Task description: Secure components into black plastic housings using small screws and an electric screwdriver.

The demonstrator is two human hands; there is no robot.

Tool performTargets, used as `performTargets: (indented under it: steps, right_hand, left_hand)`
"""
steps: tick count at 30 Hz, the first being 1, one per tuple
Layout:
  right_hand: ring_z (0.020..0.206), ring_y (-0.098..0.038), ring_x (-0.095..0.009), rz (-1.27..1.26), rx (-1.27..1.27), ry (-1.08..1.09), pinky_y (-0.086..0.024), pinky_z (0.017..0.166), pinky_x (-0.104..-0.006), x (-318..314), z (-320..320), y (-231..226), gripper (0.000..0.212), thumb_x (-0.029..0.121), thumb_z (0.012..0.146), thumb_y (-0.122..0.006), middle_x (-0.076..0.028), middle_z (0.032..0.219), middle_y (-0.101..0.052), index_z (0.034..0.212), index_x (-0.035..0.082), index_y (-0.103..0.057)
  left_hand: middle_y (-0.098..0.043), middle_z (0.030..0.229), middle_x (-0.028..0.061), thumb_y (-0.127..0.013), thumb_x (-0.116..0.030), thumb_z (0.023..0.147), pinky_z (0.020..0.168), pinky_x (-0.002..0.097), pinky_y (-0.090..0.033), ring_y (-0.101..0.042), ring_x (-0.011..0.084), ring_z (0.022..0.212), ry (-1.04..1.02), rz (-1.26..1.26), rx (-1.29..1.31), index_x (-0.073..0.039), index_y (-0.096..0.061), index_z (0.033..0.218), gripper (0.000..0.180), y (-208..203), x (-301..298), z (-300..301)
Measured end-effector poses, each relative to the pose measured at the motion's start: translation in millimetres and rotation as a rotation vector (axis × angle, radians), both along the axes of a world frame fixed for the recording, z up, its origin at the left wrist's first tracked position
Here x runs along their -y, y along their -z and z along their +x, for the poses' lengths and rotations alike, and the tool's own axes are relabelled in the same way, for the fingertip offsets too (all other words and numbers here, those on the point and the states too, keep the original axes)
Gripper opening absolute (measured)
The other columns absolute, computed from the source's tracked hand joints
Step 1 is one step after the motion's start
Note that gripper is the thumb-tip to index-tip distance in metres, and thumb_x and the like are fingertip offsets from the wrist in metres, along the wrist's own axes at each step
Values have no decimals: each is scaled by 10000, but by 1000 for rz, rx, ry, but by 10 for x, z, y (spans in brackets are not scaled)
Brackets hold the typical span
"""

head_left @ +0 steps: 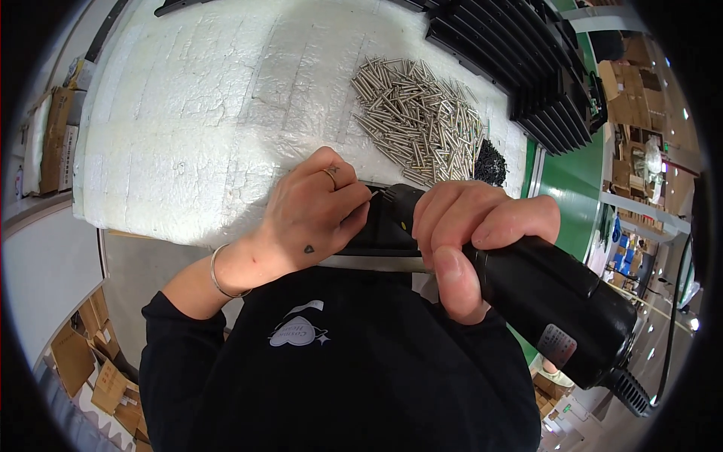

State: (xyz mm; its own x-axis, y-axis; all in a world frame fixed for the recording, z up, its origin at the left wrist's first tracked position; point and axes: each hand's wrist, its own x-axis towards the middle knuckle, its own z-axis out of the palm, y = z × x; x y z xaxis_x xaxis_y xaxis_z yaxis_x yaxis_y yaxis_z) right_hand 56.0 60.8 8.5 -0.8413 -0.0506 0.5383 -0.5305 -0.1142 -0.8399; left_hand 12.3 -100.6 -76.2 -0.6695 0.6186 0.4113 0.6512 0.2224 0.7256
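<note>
Right hand [471, 233] wrapped tight around black electric screwdriver [542, 297] for control; left hand [312, 211] pinching small screw [373, 194] at its tip, steadying. Screw pile [418, 117] just beyond on white worktop [196, 113].

Black power screwdriver [557, 301], silver screws [418, 117] — white foam sheet [196, 120], green floor [572, 188]

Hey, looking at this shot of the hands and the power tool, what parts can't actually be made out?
Head view only:
- Tip of the black power screwdriver: covered by the left hand and right hand.
- What the left fingers pinch: too small, mostly hidden.
- Black part under the hands: mostly covered.
- Small black pieces beside the pile of metal pins: too small to identify.
- Black finned parts: cut by the rim.
</note>
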Motion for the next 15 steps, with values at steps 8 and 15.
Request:
performTargets:
  steps: [8, 15]
  right_hand:
    - [501, -431, -112, -93, 30, 90, -392, 520, -289, -141, 77, -88, 285, 30, 805, -574, -5, 633, -461, 1043, 92, -431]
    - [551, -417, -70, -318, -164, 265, -349, 619, -267, -539, 229, -267, 290, 68, 827, -519, 38, 653, -417, 1117, 61, -521]
  left_hand:
    - [-524, 785, 31, -738, -81, 673, 638, 326, -477, -527, 238, 804, 54, -112, -26, -74, -597, 752, 162, -62, 37, 11]
    - [-595, 1069, 109, -859, -263, 589, 863, 386, -476, -565, 326, 1039, 148, -381, -180, -38, -486, 1198, 749, -355, 100, 43]
